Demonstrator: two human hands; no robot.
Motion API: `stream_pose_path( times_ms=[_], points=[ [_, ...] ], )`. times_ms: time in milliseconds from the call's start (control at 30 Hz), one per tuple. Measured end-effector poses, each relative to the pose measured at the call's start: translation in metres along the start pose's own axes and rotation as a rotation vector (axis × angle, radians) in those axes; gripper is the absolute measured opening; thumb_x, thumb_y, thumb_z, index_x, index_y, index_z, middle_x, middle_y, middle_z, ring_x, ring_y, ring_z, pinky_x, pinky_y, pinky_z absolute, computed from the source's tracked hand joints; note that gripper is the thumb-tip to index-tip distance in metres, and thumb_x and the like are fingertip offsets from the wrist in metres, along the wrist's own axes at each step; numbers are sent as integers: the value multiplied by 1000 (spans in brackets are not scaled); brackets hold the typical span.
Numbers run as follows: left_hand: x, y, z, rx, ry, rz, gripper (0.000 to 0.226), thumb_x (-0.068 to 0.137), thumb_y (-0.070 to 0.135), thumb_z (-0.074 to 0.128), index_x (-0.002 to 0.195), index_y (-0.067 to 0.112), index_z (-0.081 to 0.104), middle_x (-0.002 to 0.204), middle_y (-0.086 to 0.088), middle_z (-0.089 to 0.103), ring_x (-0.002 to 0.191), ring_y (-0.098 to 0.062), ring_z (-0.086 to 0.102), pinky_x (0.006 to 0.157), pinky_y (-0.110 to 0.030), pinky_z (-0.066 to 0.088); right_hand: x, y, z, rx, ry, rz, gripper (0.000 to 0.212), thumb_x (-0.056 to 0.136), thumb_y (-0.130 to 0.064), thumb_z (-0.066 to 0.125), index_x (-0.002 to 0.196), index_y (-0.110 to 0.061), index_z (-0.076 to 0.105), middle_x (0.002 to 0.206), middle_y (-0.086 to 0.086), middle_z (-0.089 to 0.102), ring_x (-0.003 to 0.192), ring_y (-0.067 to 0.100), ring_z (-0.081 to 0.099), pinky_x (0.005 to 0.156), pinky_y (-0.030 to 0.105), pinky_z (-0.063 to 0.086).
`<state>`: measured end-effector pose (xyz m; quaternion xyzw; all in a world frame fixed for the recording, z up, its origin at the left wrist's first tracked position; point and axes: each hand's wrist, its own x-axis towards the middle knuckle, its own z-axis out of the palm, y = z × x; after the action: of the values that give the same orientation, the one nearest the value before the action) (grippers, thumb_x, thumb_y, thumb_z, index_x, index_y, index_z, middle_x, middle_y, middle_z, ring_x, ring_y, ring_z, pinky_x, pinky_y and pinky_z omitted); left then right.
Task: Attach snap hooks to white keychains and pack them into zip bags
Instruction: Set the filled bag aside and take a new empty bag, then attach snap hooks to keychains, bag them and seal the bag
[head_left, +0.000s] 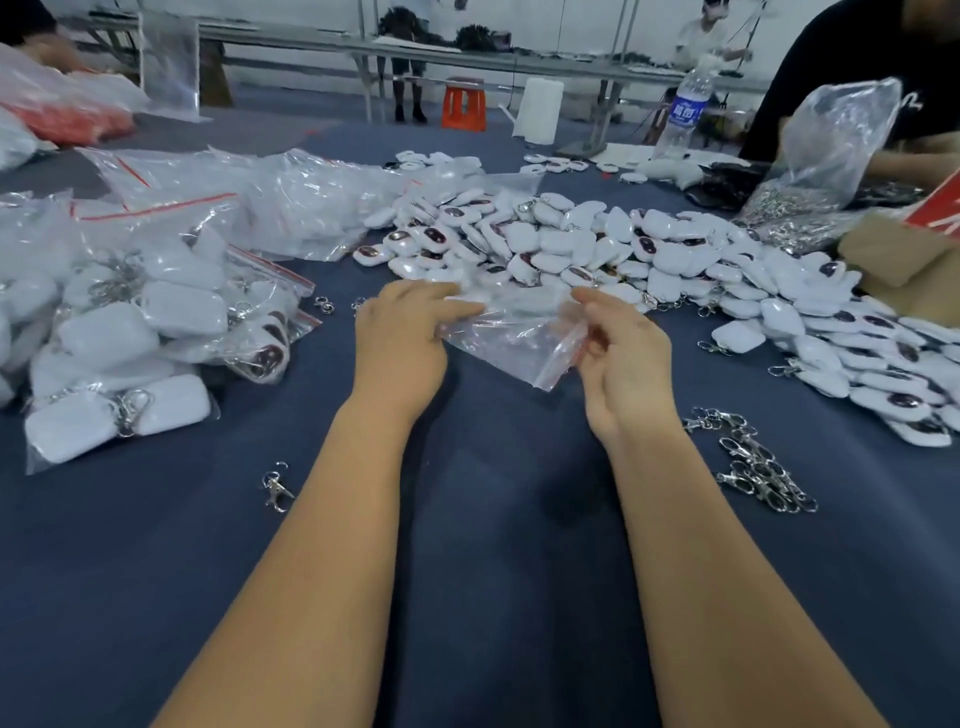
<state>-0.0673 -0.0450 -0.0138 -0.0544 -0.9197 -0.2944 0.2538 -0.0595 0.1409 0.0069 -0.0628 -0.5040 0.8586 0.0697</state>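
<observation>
Plastic is the matter in hand: a small clear zip bag (511, 338) with a red seal strip is held up between both hands, just above the dark blue desk (493, 545) and right in front of the person, likely so that its mouth can be worked apart before anything goes in. The left hand (400, 343) grips the bag's left side, fingers curled along its upper edge; the right hand (623, 353) pinches the right side near the red strip, thumb and fingers closed on the film. The bag looks empty, though the film is creased and blurred, so I cannot be sure. Supplies lie within easy reach, which seems the reason for the layout: the heap of white keychains (597, 244) spreads just beyond the hands and down the right side, a loose cluster of snap hooks (753, 462) lies by the right forearm, and one stray snap hook (275, 488) lies by the left forearm. Filled zip bags (130, 332), each showing white keychains with hooks fitted, are stacked on the left, apart from the loose stock, presumably to keep finished work separate. Across the desk another person handles a large clear sack (831, 140), beside a water bottle (685, 109).
</observation>
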Motion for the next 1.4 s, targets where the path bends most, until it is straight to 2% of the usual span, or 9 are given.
stream_pose_path(
  times_ms=[133, 233, 333, 433, 600, 733, 933, 1200, 1400],
  points=[
    [-3, 1, -12, 125, -122, -289, 72, 63, 15, 43, 125, 46, 60, 109, 17, 50, 129, -12, 28, 105, -44, 12, 1, 6, 1, -209, -63, -2, 48, 90, 12, 53, 126, -21, 55, 79, 3, 75, 80, 14, 72, 80, 29, 60],
    [1, 1, -16, 153, -148, -287, 72, 66, 26, 41, 134, 49, 50, 132, 17, 47, 139, -13, 19, 111, -56, 8, 3, 14, 2, -279, -58, -30, 61, 87, 7, 64, 136, -24, 42, 82, 4, 73, 82, 13, 71, 86, 32, 59],
    [2, 8, -21, 76, 190, -293, 54, 73, 28, 42, 120, 44, 63, 145, 16, 45, 137, -21, 26, 108, -56, 15, 6, 18, 3, -392, 67, -104, 32, 83, 2, 71, 107, -16, 58, 87, 4, 74, 76, 15, 69, 84, 37, 58],
    [-4, 25, -18, -129, 480, 20, 31, 72, 26, 44, 85, 22, 72, 103, 4, 66, 105, -28, 53, 92, -43, 37, 9, 18, 3, -370, 121, -98, 16, 81, 1, 72, 87, -12, 65, 79, 7, 71, 66, 17, 61, 70, 31, 53],
    [-14, 53, 19, -200, -187, 87, 22, 83, 46, 66, 92, 26, 65, 88, 11, 62, 87, -12, 56, 77, -37, 50, 11, 16, 3, -275, 61, -49, 15, 91, -5, 66, 76, -5, 69, 68, 6, 67, 67, 16, 64, 69, 26, 56],
    [-12, 44, 28, -296, -148, -81, 13, 82, 29, 73, 86, 29, 61, 76, 13, 61, 63, 1, 56, 61, -23, 44, 6, 17, 4, -340, -124, -34, 15, 92, 1, 60, 83, -2, 72, 84, 18, 70, 80, 25, 65, 85, 36, 56],
    [-10, 40, 25, -530, -196, -299, 15, 82, 8, 72, 74, 17, 63, 70, -13, 69, 50, -16, 54, 56, -28, 44, 4, 24, 10, -669, -110, -171, 18, 90, -8, 67, 81, -23, 65, 72, -1, 69, 66, 10, 67, 68, 28, 57],
    [-3, 39, 16, -745, -65, -419, 25, 74, 12, 85, 85, 22, 65, 71, 5, 63, 55, -4, 58, 55, -20, 46, 3, 20, 8, -436, -62, -107, 10, 88, 0, 69, 85, -10, 70, 68, 3, 69, 53, 5, 61, 58, 18, 50],
    [-3, 39, -6, -594, 407, -276, 35, 72, -7, 47, 75, 28, 52, 93, -6, 52, 72, 7, 46, 65, -9, 36, 8, 26, 11, -845, -135, -252, 15, 84, -10, 70, 79, -24, 71, 66, -16, 63, 58, -7, 56, 60, 8, 44]
  ],
)
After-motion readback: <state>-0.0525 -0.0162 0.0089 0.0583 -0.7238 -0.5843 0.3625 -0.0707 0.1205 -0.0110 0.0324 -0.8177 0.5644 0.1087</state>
